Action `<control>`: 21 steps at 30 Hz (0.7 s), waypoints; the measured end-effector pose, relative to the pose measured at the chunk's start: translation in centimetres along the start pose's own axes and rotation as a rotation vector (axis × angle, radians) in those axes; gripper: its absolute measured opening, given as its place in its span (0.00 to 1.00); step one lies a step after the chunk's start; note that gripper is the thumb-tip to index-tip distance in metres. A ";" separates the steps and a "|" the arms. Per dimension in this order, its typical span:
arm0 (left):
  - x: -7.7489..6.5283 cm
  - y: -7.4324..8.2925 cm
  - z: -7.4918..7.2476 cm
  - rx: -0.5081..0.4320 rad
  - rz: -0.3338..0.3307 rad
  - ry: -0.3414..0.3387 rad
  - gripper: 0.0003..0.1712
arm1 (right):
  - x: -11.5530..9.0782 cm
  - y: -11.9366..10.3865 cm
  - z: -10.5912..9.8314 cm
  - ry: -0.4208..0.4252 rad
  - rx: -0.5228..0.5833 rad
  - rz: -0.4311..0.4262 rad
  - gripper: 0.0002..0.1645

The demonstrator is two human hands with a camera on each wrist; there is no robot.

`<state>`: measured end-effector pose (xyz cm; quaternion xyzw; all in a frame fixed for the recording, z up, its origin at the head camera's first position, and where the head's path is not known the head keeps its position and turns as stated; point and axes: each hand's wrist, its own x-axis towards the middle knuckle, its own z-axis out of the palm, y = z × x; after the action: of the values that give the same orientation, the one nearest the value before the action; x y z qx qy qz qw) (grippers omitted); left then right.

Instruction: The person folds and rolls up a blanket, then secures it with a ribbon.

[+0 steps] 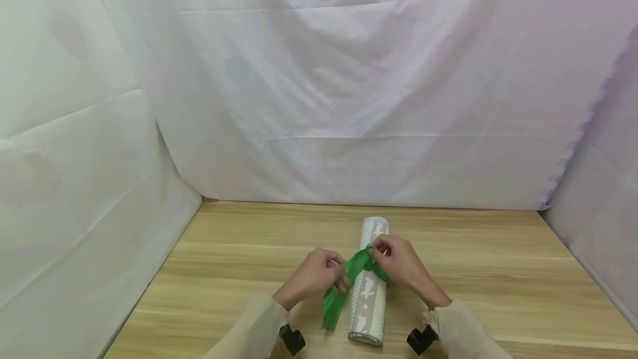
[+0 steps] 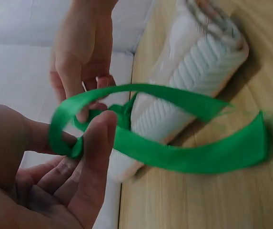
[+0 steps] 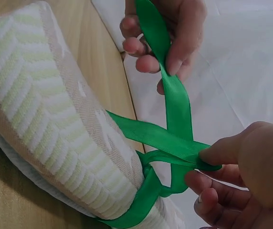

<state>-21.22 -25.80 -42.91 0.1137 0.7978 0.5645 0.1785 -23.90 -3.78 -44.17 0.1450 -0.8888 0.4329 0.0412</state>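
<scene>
A rolled towel [image 1: 366, 303] with a beige band of white animal shapes and ribbed stripes lies lengthwise on the table. Round its middle goes a green ribbon [image 3: 141, 202], crossed and looped on top. My left hand [image 1: 319, 271], left of the roll, pinches one length of ribbon between thumb and fingers; loose ends [image 2: 193, 157] hang past it in the left wrist view. Over the roll's right side, my right hand [image 1: 399, 262] pinches a ribbon loop near the crossing, thumb on top in the right wrist view. The ribbon's underside beneath the roll is hidden.
The wood-grain table [image 1: 239, 248] extends to both sides of the roll. White cloth [image 1: 319, 98] hangs behind it, with more cloth at the left and right. A black wrist camera [image 1: 292, 339] sits at the left cuff, another [image 1: 421, 340] at the right.
</scene>
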 end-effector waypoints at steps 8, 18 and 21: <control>-0.8 1.0 3.1 -0.093 -0.037 -0.082 0.10 | 0.5 0.0 -0.3 -0.036 -0.021 -0.013 0.04; -0.4 0.4 7.0 -0.200 -0.053 -0.155 0.12 | 0.5 -0.2 -0.7 -0.077 -0.043 -0.061 0.04; -0.2 0.4 7.6 -0.162 -0.062 -0.161 0.12 | 0.5 -0.1 -0.8 -0.091 -0.044 -0.063 0.04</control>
<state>-17.86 -19.21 -44.78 0.1192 0.7358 0.6102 0.2682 -24.41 -3.38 -43.47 0.1913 -0.8941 0.4045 0.0173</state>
